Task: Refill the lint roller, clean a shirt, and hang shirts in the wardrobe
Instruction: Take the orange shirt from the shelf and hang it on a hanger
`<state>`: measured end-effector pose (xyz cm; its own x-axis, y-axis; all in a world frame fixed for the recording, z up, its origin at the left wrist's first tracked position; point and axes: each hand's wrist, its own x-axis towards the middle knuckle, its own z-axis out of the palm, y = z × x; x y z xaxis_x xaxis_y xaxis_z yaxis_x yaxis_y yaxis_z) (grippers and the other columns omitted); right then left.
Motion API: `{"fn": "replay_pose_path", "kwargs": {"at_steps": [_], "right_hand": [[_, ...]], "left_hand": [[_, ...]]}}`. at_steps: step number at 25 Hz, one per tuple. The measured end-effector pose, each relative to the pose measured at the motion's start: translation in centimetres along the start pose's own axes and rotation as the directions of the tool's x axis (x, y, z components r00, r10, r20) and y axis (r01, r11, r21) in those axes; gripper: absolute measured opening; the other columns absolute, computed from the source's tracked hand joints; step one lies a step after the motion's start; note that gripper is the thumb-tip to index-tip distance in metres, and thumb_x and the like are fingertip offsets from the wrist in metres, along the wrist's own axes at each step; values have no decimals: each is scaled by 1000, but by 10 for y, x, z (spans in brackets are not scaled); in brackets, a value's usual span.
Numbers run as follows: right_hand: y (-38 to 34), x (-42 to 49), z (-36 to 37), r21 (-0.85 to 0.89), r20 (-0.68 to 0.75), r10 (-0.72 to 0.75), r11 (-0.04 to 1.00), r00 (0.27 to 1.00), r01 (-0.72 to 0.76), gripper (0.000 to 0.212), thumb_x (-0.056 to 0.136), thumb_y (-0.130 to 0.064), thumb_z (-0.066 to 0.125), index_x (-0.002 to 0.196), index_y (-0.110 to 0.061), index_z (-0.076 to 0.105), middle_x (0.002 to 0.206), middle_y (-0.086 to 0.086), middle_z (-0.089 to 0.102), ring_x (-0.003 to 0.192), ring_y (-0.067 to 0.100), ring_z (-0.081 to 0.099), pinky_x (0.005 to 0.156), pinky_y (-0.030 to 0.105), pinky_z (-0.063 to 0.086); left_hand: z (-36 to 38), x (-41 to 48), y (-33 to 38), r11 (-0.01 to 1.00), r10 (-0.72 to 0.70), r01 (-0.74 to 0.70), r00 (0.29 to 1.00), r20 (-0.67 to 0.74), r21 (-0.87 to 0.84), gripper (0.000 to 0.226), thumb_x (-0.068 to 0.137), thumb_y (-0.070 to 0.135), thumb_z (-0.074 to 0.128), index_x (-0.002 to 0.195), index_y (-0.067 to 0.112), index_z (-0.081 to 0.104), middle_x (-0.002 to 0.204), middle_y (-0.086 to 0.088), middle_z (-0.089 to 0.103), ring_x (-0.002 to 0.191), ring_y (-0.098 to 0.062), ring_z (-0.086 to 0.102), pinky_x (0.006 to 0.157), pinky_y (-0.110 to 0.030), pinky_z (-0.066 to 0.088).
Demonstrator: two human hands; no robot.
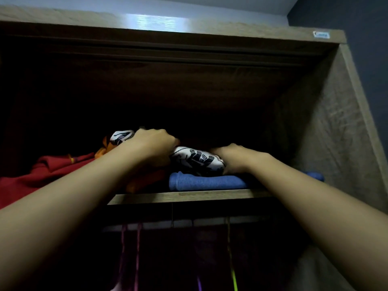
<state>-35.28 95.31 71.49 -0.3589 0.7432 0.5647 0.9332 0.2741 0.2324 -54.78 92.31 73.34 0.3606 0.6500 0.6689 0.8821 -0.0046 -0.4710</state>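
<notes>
Both arms reach up to the wardrobe's top shelf (189,196). A white garment with a black print (197,159) lies rolled on a folded blue cloth (205,182). My left hand (153,143) is closed over the garment's left part, with another piece of the same print (121,136) showing beyond the knuckles. At the garment's right end my right hand (228,156) grips it with its fingers curled under. No lint roller is in view.
A heap of red cloth (48,171) and orange cloth (105,149) fills the shelf's left side. Below the shelf, pink, purple and yellow-green hangers (231,267) hang on a rail. The wardrobe's side wall (336,133) stands at the right. The back of the shelf is dark.
</notes>
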Motion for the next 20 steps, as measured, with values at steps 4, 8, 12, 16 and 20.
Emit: {"fn": "replay_pose_path", "kwargs": {"at_steps": [4,8,12,16,20], "right_hand": [[12,-6,-14,-241,-129,5,970,992,-36,26,89,-20,51,114,-25,55,117,13,60,106,33,59,80,34,46],[51,-38,-45,-425,-235,72,889,969,-169,27,92,-24,43,117,-27,53,120,13,59,110,34,58,80,37,46],[84,-72,-34,-588,-46,166,792,985,-161,33,95,-25,35,126,-29,47,129,8,53,118,28,52,87,37,43],[96,-80,-14,-699,-103,59,706,993,-115,38,91,-20,42,128,-32,46,136,7,41,123,26,43,90,36,39],[89,-81,-30,-399,197,224,907,954,-130,51,83,-14,50,130,-33,44,128,2,54,116,25,53,84,32,41]], "left_hand": [[-10,1,8,998,-48,40,987,-154,-58,24,91,27,48,112,27,58,114,-9,62,105,-33,60,88,-43,42],[-16,8,42,972,0,-58,968,-249,-226,21,90,28,49,110,30,56,111,-10,61,101,-36,60,70,-36,37],[-5,11,79,909,191,-192,981,-40,-370,26,91,27,48,115,35,53,117,-8,60,104,-32,59,74,-36,42],[-12,10,53,843,355,-277,930,90,-461,29,89,25,55,118,31,57,114,5,64,104,-15,59,86,-26,46],[-21,-8,38,742,511,-196,785,350,-642,54,77,65,43,127,44,47,119,26,51,114,-1,48,99,-22,35]]}}
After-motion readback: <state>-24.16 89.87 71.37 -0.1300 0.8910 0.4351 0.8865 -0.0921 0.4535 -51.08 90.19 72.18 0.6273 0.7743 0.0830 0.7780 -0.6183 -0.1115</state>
